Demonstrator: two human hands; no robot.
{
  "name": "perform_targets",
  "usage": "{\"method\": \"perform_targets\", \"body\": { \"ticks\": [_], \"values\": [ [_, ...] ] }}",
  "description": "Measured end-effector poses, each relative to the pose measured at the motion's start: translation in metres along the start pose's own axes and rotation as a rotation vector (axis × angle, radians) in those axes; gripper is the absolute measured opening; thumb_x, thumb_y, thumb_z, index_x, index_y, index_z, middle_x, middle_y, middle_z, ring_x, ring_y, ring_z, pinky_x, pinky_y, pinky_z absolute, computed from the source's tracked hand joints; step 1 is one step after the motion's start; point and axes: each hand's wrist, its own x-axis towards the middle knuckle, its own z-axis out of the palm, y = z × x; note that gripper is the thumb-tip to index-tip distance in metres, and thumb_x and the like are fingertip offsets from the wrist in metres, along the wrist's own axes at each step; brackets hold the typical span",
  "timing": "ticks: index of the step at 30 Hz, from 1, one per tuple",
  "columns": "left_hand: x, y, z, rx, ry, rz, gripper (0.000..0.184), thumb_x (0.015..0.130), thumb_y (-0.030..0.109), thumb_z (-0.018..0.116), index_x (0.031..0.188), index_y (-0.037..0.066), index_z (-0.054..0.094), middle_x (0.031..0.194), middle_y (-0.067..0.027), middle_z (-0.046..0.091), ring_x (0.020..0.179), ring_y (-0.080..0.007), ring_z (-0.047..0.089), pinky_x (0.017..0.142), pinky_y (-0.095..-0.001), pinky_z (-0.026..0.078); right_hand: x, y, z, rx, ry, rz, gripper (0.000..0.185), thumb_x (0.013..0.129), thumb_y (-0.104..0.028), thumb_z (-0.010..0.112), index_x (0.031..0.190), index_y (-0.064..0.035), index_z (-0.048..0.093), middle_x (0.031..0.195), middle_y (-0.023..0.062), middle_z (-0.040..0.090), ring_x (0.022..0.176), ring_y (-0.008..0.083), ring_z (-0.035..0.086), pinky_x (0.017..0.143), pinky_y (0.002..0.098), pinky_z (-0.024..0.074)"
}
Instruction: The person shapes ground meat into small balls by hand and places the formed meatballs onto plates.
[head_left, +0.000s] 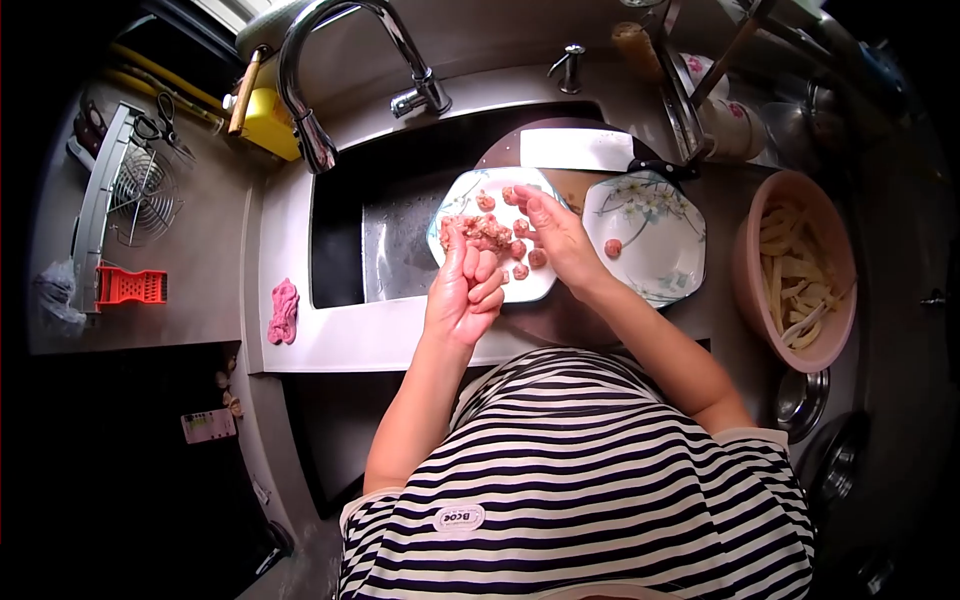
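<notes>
My left hand (465, 295) is closed in a fist over the near side of a white plate (548, 285), with raw minced meat (480, 232) at its thumb and curled fingers. Part of that meat is hidden by the hand. Over the plate's right side, my right hand (562, 240) has its fingers stretched out, fingertips close to a small meatball (511, 195). Whether they touch it I cannot tell. Several more meatballs (520, 271) lie on this plate. A flower-patterned plate (660, 265) to the right carries a single meatball (613, 247).
Behind the plates, a wide-bladed knife (577, 149) rests on a round board (500, 150). The sink (390, 250) and tap (425, 95) are to the left. A pink basin (745, 260) of pale strips stands at right. A pink cloth (284, 311) lies on the left counter.
</notes>
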Motion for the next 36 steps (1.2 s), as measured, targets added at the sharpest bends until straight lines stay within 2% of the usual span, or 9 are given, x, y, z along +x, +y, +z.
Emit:
{"method": "perform_targets", "body": {
  "ticks": [6,9,10,12,18,24,28,32,36],
  "values": [
    [-0.003,0.006,-0.003,0.122,-0.178,0.089,0.051,0.091,0.052,0.029,0.06,0.012,0.038,0.058,0.0001,0.038,0.043,-0.0063,0.036,0.034,-0.0171,0.03,-0.01,-0.017,0.008,0.124,-0.04,0.222,0.044,0.095,-0.036,0.037,0.12,-0.0011,0.049,0.106,0.0069,0.056,0.097,0.0116,0.052,0.081,0.0263,0.043],
    [-0.01,-0.007,0.018,0.513,0.014,0.359,0.062,0.09,0.058,0.018,0.073,0.007,0.05,0.072,-0.006,0.053,0.065,-0.0142,0.053,0.06,-0.0253,0.046,-0.013,-0.007,0.01,0.4,-0.078,0.456,0.048,0.095,-0.042,0.031,0.119,-0.0044,0.049,0.109,0.0069,0.056,0.1,0.0157,0.053,0.081,0.031,0.0449],
    [-0.006,-0.004,0.01,0.638,-0.16,0.378,0.073,0.089,0.06,0.012,0.092,0.002,0.056,0.094,-0.0125,0.06,0.093,-0.0219,0.055,0.088,-0.0341,0.04,-0.014,-0.005,0.009,0.516,-0.097,0.559,0.049,0.095,-0.044,0.029,0.119,-0.0051,0.048,0.112,0.0077,0.055,0.103,0.0176,0.052,0.083,0.0324,0.0447],
    [-0.009,-0.006,0.018,0.802,-0.127,0.502,0.073,0.091,0.058,0.012,0.103,-0.001,0.054,0.104,-0.0153,0.059,0.099,-0.0233,0.055,0.093,-0.0353,0.036,-0.016,0.0,0.011,0.695,-0.062,0.717,0.049,0.095,-0.046,0.025,0.109,-0.0061,0.051,0.105,0.0079,0.056,0.098,0.0189,0.055,0.084,0.037,0.0453],
    [-0.004,0.002,0.008,0.659,0.11,0.591,0.059,0.095,0.048,0.019,0.105,0.001,0.053,0.106,-0.0111,0.057,0.1,-0.0197,0.052,0.093,-0.0352,0.037,-0.018,-0.003,0.013,0.735,-0.126,0.571,0.052,0.096,-0.042,0.024,0.116,0.0003,0.047,0.115,0.0107,0.052,0.107,0.019,0.051,0.09,0.0327,0.0411],
    [-0.005,-0.007,0.011,0.022,0.203,-0.012,0.048,0.092,0.051,0.032,0.095,0.009,0.055,0.088,-0.0055,0.059,0.084,-0.019,0.056,0.07,-0.0348,0.048,-0.028,-0.043,0.028,0.272,-0.275,-0.106,0.045,0.096,-0.033,0.034,0.123,0.0029,0.044,0.118,0.012,0.052,0.107,0.0151,0.05,0.093,0.0276,0.0378],
    [0.007,0.006,-0.022,-0.057,-0.475,-0.138,0.044,0.094,0.044,0.033,0.073,0.011,0.051,0.067,-0.0008,0.052,0.058,-0.012,0.052,0.046,-0.0259,0.045,-0.022,-0.038,0.015,0.199,-0.152,-0.06,0.048,0.096,-0.038,0.032,0.12,0.0011,0.048,0.116,0.0117,0.055,0.107,0.0172,0.052,0.093,0.0293,0.0389],
    [-0.006,-0.008,0.0,0.635,-0.134,0.382,0.052,0.092,0.048,0.036,0.068,0.004,0.051,0.069,-0.0058,0.055,0.059,-0.0154,0.055,0.05,-0.0232,0.044,-0.024,-0.022,0.018,0.486,-0.041,0.303,0.046,0.096,-0.037,0.031,0.115,0.0004,0.05,0.111,0.0106,0.056,0.104,0.0184,0.054,0.087,0.0307,0.0434],
    [-0.006,-0.016,0.015,1.394,-0.204,0.873,0.057,0.095,0.044,0.029,0.095,-0.003,0.06,0.102,-0.0151,0.057,0.098,-0.0245,0.053,0.089,-0.0357,0.04,-0.035,-0.005,0.02,0.801,0.032,0.772,0.05,0.093,-0.049,0.032,0.109,-0.0051,0.049,0.1,0.0043,0.056,0.092,0.0181,0.054,0.081,0.0395,0.0436]
  ]
}}
